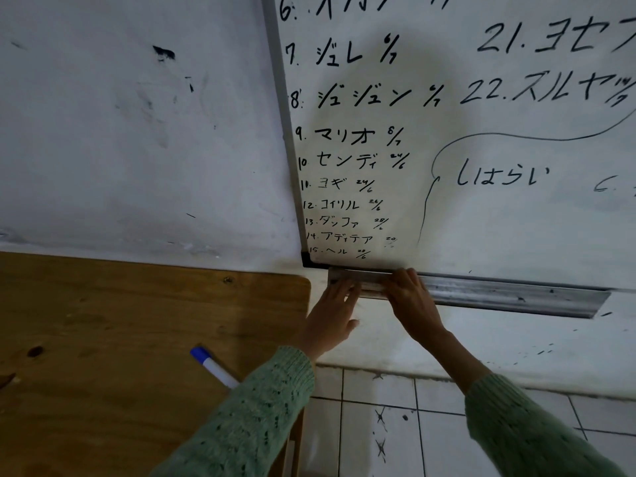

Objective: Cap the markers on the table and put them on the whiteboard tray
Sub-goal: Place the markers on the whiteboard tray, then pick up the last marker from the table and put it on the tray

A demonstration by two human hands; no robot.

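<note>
Both hands reach the left end of the whiteboard tray (499, 294). The left hand (332, 313) lies flat and open; the right hand (411, 301) curls over the tray, its grip unclear, likely placing a marker. A capped blue marker (214, 366) waits on the table (103, 339), below-left of the tray.

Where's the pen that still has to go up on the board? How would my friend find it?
Find the brown wooden table left of the whiteboard. Near its right side lies one white marker with a blue cap, half hidden by the green sleeve. It's the only pen there.
</note>
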